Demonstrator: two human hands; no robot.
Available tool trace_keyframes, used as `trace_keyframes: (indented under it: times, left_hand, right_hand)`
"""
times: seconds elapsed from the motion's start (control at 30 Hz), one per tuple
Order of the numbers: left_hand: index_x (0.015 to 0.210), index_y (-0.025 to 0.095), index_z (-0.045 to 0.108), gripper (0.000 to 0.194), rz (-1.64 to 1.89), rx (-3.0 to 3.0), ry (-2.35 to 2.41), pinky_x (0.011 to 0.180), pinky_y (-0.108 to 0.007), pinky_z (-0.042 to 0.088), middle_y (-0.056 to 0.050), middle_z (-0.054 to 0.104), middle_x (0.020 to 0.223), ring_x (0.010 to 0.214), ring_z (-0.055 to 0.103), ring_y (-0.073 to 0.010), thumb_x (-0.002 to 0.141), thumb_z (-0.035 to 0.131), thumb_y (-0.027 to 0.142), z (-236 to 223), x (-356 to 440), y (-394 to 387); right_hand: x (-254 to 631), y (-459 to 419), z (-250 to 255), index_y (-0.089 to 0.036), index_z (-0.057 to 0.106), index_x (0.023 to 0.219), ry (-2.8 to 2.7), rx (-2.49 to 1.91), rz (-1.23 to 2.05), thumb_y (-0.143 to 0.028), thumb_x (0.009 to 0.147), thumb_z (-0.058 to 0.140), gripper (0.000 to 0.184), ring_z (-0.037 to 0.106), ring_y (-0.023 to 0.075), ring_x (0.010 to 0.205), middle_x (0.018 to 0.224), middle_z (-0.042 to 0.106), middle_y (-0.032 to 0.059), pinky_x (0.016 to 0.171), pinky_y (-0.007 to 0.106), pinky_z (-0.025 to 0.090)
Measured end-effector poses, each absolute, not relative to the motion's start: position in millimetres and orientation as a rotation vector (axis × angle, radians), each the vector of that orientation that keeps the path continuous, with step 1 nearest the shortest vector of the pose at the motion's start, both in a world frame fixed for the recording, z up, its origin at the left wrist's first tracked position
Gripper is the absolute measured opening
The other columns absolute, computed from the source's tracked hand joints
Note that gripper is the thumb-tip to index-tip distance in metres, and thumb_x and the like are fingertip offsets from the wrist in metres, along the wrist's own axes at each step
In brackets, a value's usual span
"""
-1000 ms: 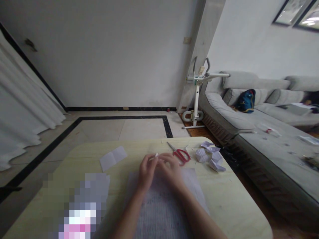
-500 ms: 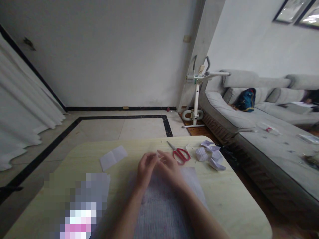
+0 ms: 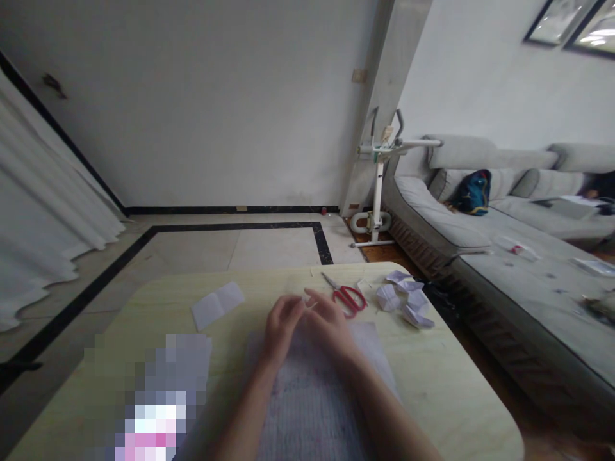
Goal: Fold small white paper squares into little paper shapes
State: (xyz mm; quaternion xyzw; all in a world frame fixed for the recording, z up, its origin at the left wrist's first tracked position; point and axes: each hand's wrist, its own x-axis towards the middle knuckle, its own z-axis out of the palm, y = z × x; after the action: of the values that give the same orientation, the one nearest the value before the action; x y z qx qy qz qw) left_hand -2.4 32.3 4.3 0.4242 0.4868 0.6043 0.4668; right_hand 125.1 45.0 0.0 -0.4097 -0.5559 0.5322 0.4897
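Note:
My left hand point(image 3: 283, 322) and my right hand point(image 3: 330, 321) meet above the middle of the table, fingers bent and fingertips drawn together. Between the fingertips shows a small whitish piece that looks like paper, mostly hidden by the fingers. Beneath my hands and forearms lies a large, thin sheet with faint ruled lines point(image 3: 317, 397). Just right of my right hand are scissors with red handles point(image 3: 350, 299), blades pointing away to the upper left. Several folded white paper pieces point(image 3: 408, 299) sit farther right. A creased white paper point(image 3: 218, 306) lies flat on the left.
The pale wooden table point(image 3: 451, 390) has rounded corners. A blurred-out patch point(image 3: 158, 410) covers its front left. Beyond the right edge stands a grey sofa point(image 3: 528, 275) with a blue bag point(image 3: 475, 192). A white exercise stand point(image 3: 378, 192) is by the wall, and a white curtain point(image 3: 48, 192) hangs left.
Hardly anything differs. My hands stay together in the same place, with only slight finger movement, and the whole view has shifted very slightly.

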Motion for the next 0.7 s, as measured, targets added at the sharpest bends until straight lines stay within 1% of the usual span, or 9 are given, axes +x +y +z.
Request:
trace_keyframes:
  times: [0.1,0.23,0.37,0.53,0.7]
  left_hand:
    - [0.092,0.016,0.064,0.028,1.471,1.016,1.162,0.078,-0.027,0.048,-0.005,0.069,0.091,0.087,0.064,-0.0185,0.074,0.068,0.037,6.3,-2.1,31.7]
    - [0.092,0.015,0.064,0.030,1.458,0.973,1.151,0.080,-0.030,0.049,-0.007,0.070,0.091,0.087,0.065,-0.0198,0.073,0.069,0.038,7.6,-1.8,31.9]
    - [0.092,0.015,0.065,0.030,1.472,0.959,1.144,0.082,-0.029,0.048,-0.006,0.069,0.092,0.089,0.064,-0.0196,0.073,0.070,0.038,4.6,-2.1,32.7]
    - [0.094,0.016,0.064,0.029,1.467,0.924,1.108,0.079,-0.027,0.047,-0.006,0.068,0.094,0.090,0.063,-0.0189,0.074,0.069,0.037,0.4,-2.5,32.8]
    - [0.096,0.016,0.064,0.033,1.477,0.850,1.055,0.079,-0.028,0.048,-0.007,0.068,0.097,0.092,0.063,-0.0199,0.072,0.071,0.037,-2.2,-1.5,33.5]
  right_hand:
    - [125.9,44.1,-0.3,-0.023,0.062,0.119,-1.410,-1.000,1.258,-0.034,0.079,0.066,0.042,0.059,0.0138,0.076,0.094,0.061,0.0034,0.069,0.026,0.047]
    - [126.8,43.4,0.5,-0.023,0.062,0.119,-1.488,-0.995,1.216,-0.035,0.080,0.065,0.041,0.058,0.0147,0.077,0.098,0.061,0.0046,0.069,0.027,0.047]
    - [125.7,44.3,-0.1,-0.023,0.065,0.114,-1.476,-1.034,1.193,-0.037,0.080,0.065,0.036,0.058,0.0149,0.074,0.094,0.063,0.0046,0.066,0.027,0.048]
    - [122.7,43.7,3.0,-0.020,0.066,0.105,-1.428,-1.070,1.157,-0.037,0.079,0.066,0.031,0.059,0.0158,0.071,0.088,0.065,0.0045,0.063,0.027,0.048]
    - [120.1,43.1,0.9,-0.020,0.063,0.109,-1.410,-1.036,1.152,-0.034,0.077,0.068,0.035,0.060,0.0158,0.072,0.087,0.064,0.0037,0.066,0.027,0.049]
